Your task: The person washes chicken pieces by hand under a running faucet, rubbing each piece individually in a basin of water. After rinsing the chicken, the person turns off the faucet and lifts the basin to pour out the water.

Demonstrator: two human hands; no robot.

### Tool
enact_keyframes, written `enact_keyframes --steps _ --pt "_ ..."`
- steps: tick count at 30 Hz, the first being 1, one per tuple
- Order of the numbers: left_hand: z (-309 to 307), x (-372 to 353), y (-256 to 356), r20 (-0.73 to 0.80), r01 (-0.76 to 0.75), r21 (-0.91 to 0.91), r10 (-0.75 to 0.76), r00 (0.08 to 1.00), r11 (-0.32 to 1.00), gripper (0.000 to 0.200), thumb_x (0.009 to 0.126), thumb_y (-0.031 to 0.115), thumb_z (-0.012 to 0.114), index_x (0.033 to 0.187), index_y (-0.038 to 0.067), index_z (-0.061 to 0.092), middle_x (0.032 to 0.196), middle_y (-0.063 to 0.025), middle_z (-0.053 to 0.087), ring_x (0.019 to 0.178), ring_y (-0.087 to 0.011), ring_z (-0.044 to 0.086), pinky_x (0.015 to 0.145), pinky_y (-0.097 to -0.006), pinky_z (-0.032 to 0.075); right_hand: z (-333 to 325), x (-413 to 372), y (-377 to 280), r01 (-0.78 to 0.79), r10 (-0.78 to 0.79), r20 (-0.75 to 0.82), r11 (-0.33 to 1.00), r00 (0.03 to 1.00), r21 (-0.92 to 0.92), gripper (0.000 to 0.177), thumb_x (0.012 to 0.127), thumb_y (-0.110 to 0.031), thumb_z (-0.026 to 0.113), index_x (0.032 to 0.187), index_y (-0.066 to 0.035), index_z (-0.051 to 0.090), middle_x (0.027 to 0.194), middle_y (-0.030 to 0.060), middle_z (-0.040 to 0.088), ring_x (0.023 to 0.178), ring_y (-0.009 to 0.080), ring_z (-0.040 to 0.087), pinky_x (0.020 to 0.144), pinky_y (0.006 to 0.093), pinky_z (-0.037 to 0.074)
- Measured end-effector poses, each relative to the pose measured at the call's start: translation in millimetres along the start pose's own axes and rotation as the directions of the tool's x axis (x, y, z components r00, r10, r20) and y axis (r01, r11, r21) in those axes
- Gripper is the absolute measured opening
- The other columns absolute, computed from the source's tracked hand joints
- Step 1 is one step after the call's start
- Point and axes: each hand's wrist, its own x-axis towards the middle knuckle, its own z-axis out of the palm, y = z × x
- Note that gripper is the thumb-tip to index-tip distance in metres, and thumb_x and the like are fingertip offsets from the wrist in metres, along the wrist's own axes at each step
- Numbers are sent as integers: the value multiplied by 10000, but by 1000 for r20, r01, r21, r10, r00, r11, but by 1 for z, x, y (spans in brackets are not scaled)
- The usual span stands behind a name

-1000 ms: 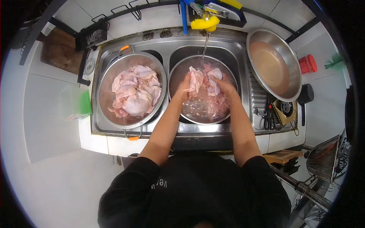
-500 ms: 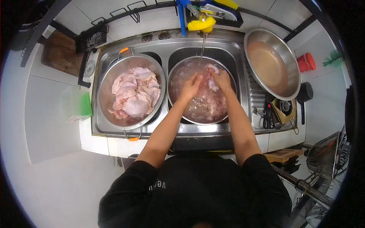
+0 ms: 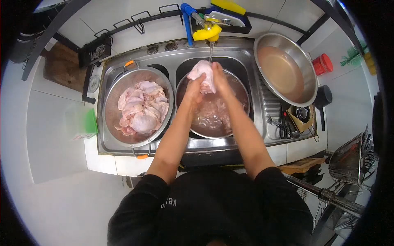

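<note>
Both hands — the left hand (image 3: 194, 88) and the right hand (image 3: 221, 78) — clasp a raw chicken piece (image 3: 204, 73) between them, lifted above the water-filled basin (image 3: 242, 94) under the running tap (image 3: 207, 33) — beside the colander of chicken (image 3: 141, 106).

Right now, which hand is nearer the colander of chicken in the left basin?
Left. The left hand grips the chicken piece on the side toward the colander; the right hand holds the piece's far side, farther away.

Only partial white letters "ve" on the black shirt (image 3: 213, 209); white marking on the black rack (image 3: 96, 51) illegible
</note>
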Motion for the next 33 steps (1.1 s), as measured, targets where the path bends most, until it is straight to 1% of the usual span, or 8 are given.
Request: enact_keyframes --steps 6,9,13,20,22,28,31,33 --pt "7 3 46 112 293 -1 -291 950 956 261 825 116 574 1059 2 550 926 -96 635 703 -141 625 550 -244 496 -47 -3 -59 -575 173 596 566 784 591 644 847 -506 516 1270 -28 432 1218 132 517 1084 241 517 906 363 421" --pt "-2 25 47 32 -57 655 48 998 753 364 828 137 602 1129 -41 503 989 -113 610 771 -171 612 629 -286 502 -44 5 -62 -134 -45 424 914 905 383 408 801 -236 655 1129 -19 548 1048 108 618 913 237 599 805 332 464" --pt "-14 61 25 -25 -244 640 337 941 728 364 876 251 574 1111 -21 518 914 -79 610 731 -132 573 602 -258 467 -26 40 -47 227 -223 -65 971 973 69 343 798 -270 638 984 18 614 843 149 652 762 207 621 691 315 471" --pt "1 60 11 -199 79 397 2 980 914 493 905 385 498 1220 11 430 1047 -130 563 817 -215 569 716 -345 485 -35 23 -86 24 -22 -190 1000 982 12 369 830 -356 603 919 0 650 781 119 656 737 187 611 689 298 465" --pt "21 49 24 -105 98 142 -84 991 985 596 876 426 531 1261 -1 377 1131 -176 525 939 -270 559 774 -392 482 -33 22 -79 -163 172 13 904 985 395 363 860 -353 570 986 -19 636 850 86 650 788 167 601 713 282 461" --pt "43 59 26 -124 -325 740 594 795 589 575 847 453 537 1090 -68 524 1012 -183 609 945 -298 581 803 -367 440 -17 9 -76 82 -149 74 823 986 563 342 884 -266 546 1113 -12 560 1016 109 613 884 179 579 762 292 455" --pt "68 49 31 -179 -285 762 613 770 581 623 897 480 420 1042 -113 544 962 -213 622 955 -291 586 804 -365 430 -7 19 -68 279 -185 -317 917 930 285 389 865 -308 564 1079 17 576 990 175 618 898 210 583 800 304 444" --pt "65 54 26 -252 -270 588 491 834 762 618 920 474 359 1078 -98 533 986 -184 614 909 -262 588 784 -355 445 -23 19 -79 112 -62 -230 971 971 211 439 859 -349 560 1064 38 581 994 205 612 921 234 580 823 316 433"
